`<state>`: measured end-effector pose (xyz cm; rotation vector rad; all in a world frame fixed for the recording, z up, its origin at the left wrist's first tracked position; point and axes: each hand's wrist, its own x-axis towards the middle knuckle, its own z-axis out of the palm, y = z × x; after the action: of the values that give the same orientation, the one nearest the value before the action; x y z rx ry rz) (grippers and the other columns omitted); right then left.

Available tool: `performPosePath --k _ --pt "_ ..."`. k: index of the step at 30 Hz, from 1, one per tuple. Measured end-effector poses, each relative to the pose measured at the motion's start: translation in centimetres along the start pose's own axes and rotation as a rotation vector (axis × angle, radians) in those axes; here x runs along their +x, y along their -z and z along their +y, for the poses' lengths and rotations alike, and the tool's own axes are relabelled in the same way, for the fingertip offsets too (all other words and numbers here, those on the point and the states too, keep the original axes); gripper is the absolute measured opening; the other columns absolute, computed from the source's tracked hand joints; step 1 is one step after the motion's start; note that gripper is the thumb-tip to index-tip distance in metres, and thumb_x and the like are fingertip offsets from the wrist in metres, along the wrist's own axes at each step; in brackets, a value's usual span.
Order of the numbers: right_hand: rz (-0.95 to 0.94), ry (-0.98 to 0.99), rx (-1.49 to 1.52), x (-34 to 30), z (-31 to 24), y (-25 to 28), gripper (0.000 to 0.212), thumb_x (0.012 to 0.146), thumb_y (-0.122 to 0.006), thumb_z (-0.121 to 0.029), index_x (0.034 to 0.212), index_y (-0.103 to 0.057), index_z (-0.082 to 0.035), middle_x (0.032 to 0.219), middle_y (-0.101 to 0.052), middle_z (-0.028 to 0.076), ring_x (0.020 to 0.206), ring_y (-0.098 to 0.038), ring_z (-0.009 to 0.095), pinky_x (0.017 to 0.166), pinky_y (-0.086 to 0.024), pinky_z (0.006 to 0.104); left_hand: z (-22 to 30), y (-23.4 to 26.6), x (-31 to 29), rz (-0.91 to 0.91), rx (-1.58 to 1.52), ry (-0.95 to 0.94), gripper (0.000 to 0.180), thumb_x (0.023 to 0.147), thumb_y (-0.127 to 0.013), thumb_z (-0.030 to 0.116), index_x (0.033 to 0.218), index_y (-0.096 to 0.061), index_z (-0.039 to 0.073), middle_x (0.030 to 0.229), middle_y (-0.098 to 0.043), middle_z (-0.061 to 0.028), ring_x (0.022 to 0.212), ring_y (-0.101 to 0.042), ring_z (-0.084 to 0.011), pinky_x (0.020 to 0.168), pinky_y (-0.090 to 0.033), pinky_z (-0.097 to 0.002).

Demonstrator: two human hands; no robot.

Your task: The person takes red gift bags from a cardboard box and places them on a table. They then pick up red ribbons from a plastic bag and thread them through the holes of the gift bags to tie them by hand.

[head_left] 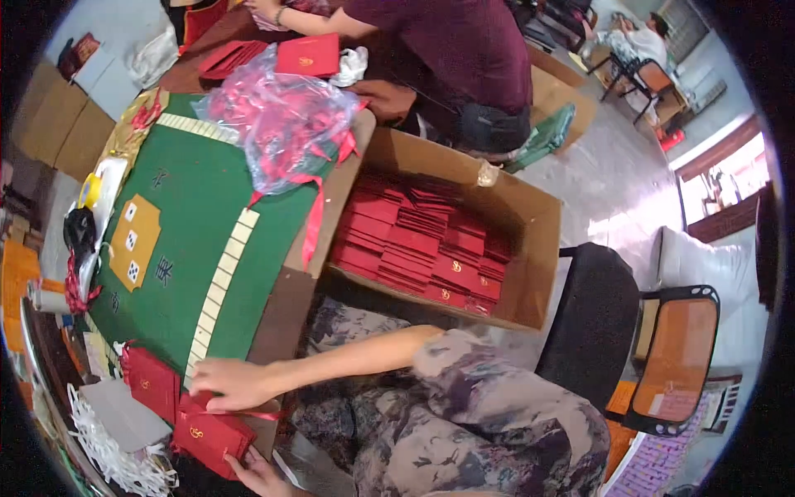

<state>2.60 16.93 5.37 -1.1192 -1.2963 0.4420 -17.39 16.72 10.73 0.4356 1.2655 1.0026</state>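
A stack of red paper gift bags [209, 439], the top one bearing a gold emblem, lies at the table's near corner. At its lower edge my left hand [263, 478] grips the stack, thumb and fingers on the rim. Above it reaches my right hand [236, 383], palm down, fingers closed on a red ribbon [263, 415] that crosses the top bag. Part of that grip is hidden under the hand. Against the stack lies another red gift bag [149, 383].
A carton [540, 257] packed with red bags stands beside the green game table [219, 178]. On the table are tiles [217, 290] and a clear plastic bag [269, 112] of red ribbons. White cords [108, 439] lie left. A co-worker [464, 58] is at the far side.
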Motion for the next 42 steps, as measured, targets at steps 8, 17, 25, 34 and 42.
performPosePath --k 8,17,25,34,42 --pt "0.780 -0.505 -0.295 -22.4 -4.1 22.6 0.016 0.093 -0.062 -0.015 0.104 -0.068 -0.005 0.099 -0.068 0.008 0.091 -0.066 0.020 0.081 -0.053 0.0342 -0.5 2.6 2.6 -0.253 0.000 0.039 0.037 0.095 -0.058 0.003 0.131 -0.054 -0.006 0.121 -0.057 -0.0217 0.105 -0.056 -0.0315 0.089 -0.050 -0.0393" --pt "1.030 -1.166 -1.084 -50.4 4.4 34.5 0.033 0.083 -0.069 -0.014 0.113 -0.058 -0.006 0.101 -0.060 0.020 0.096 -0.059 0.039 0.085 -0.049 0.0465 -0.8 3.1 6.1 -0.156 0.264 -0.210 0.044 0.084 -0.067 0.003 0.127 -0.059 -0.004 0.124 -0.058 -0.0200 0.109 -0.056 -0.0310 0.082 -0.054 -0.0452" --pt "0.838 -1.308 -1.259 -52.3 7.2 37.7 0.070 0.074 -0.081 -0.019 0.131 -0.045 -0.004 0.125 -0.045 0.026 0.114 -0.047 0.046 0.093 -0.046 0.0506 0.2 5.6 8.0 -0.221 0.712 -0.445 0.044 0.079 -0.067 -0.007 0.122 -0.060 -0.006 0.118 -0.060 -0.0222 0.103 -0.056 -0.0309 0.078 -0.054 -0.0420" --pt "0.315 -1.481 -1.281 -54.2 8.5 39.8 0.059 0.084 -0.071 -0.026 0.135 -0.047 -0.007 0.124 -0.054 0.023 0.112 -0.057 0.042 0.091 -0.051 0.0492 -1.7 3.8 4.9 0.147 0.125 -0.200 0.031 0.091 -0.061 0.006 0.119 -0.059 -0.008 0.120 -0.057 -0.0248 0.099 -0.055 -0.0320 0.076 -0.056 -0.0447" --pt "0.338 -1.352 -1.404 -54.4 9.0 40.1 0.042 0.085 -0.058 -0.010 0.126 -0.056 -0.006 0.118 -0.059 0.021 0.104 -0.062 0.038 0.083 -0.054 0.0473 -5.1 13.4 9.0 -0.300 0.521 -0.695 0.042 0.097 -0.057 0.018 0.132 -0.054 -0.006 0.128 -0.057 -0.0249 0.102 -0.061 -0.0357 0.085 -0.054 -0.0465"
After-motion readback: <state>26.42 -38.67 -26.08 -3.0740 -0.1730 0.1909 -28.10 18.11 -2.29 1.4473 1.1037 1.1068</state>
